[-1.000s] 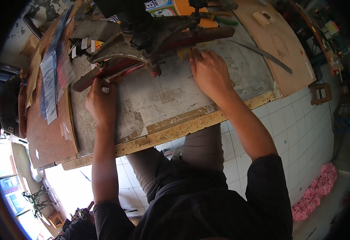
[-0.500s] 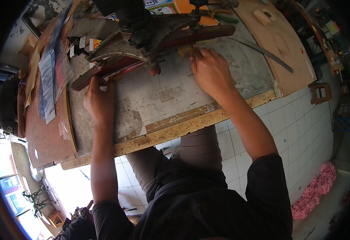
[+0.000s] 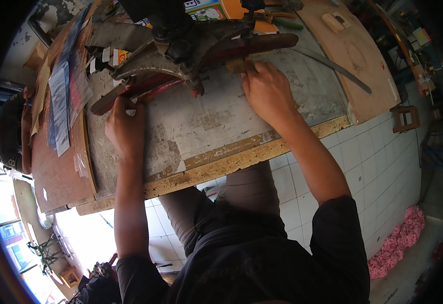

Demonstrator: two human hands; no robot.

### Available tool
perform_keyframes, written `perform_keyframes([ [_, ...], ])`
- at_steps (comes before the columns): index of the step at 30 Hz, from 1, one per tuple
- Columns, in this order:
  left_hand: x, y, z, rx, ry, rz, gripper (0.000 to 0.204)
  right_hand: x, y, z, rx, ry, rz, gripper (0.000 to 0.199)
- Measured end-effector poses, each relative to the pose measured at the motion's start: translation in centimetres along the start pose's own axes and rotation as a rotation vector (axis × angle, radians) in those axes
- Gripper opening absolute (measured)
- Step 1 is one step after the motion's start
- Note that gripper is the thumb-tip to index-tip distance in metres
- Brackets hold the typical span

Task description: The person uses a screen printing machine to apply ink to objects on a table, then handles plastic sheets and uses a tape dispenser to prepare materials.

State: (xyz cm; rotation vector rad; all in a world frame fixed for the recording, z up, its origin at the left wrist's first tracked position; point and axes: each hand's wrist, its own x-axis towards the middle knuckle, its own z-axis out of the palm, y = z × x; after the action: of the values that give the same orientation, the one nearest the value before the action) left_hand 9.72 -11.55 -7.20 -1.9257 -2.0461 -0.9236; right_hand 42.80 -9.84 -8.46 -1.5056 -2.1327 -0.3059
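Observation:
A dark metal press point(image 3: 178, 50) with two spread arms stands at the far side of the worn grey work board point(image 3: 206, 121). Its long dark bar with reddish edges point(image 3: 262, 43) runs slantwise just above the board. Under the bar's left part, my left hand point(image 3: 123, 129) is closed, thumb and fingers curled together; what they hold is hidden. My right hand point(image 3: 269, 91) rests on the board below the bar's right half, fingers bent and pressed together at the edge of a small yellowish-brown piece point(image 3: 235, 66).
Clear and bluish plastic strips point(image 3: 62, 101) lie on a brown board at the left. To the right are a long flat metal strip point(image 3: 338, 71), green-handled pliers point(image 3: 287, 24) and a small wooden block point(image 3: 335, 22). Printed sheets lie behind the press. A pink heap point(image 3: 398, 243) sits on the floor.
Almost nothing differs. Both hands keep their places by the bar; the view has shifted very slightly.

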Motion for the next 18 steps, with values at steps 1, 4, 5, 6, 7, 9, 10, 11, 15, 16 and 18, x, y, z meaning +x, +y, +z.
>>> perform_keyframes([
  [1, -0.02, 0.00, -0.01, 0.007, -0.002, -0.003, 0.022, -0.04, 0.05, 0.02, -0.013, 0.008, -0.009, 0.027],
  [4, 0.03, 0.30, -0.22, 0.007, -0.024, -0.033, 0.023, -0.07, 0.04, -0.04, -0.031, 0.010, -0.016, 0.032],
  [5, 0.03, 0.24, -0.19, 0.006, -0.019, -0.027, 0.023, -0.06, 0.02, -0.07, -0.033, 0.007, -0.015, 0.033],
  [6, 0.03, 0.15, -0.13, 0.004, -0.014, -0.021, 0.023, -0.06, 0.02, -0.08, -0.032, 0.008, -0.015, 0.033],
  [7, 0.01, 0.07, -0.07, 0.002, -0.009, -0.014, 0.024, -0.08, 0.04, -0.07, -0.031, 0.009, -0.014, 0.033],
  [9, -0.03, 0.01, -0.02, -0.002, -0.012, -0.017, 0.023, -0.11, 0.04, -0.04, -0.030, 0.001, -0.010, 0.033],
  [10, -0.03, 0.00, -0.01, -0.004, -0.013, -0.018, 0.023, -0.11, 0.04, -0.04, -0.031, -0.006, -0.006, 0.033],
  [11, -0.04, -0.02, -0.02, -0.005, -0.014, -0.018, 0.023, -0.10, 0.03, -0.04, -0.032, -0.014, -0.002, 0.033],
  [15, -0.01, 0.02, -0.14, 0.004, -0.021, -0.019, 0.022, -0.05, -0.14, -0.13, -0.033, 0.001, -0.003, 0.032],
  [16, 0.03, 0.09, -0.18, 0.010, -0.023, -0.019, 0.022, -0.06, -0.09, -0.14, -0.033, 0.009, -0.008, 0.031],
  [18, 0.01, 0.23, -0.26, 0.004, -0.028, -0.022, 0.022, -0.06, -0.12, -0.22, -0.018, -0.009, -0.005, 0.025],
])
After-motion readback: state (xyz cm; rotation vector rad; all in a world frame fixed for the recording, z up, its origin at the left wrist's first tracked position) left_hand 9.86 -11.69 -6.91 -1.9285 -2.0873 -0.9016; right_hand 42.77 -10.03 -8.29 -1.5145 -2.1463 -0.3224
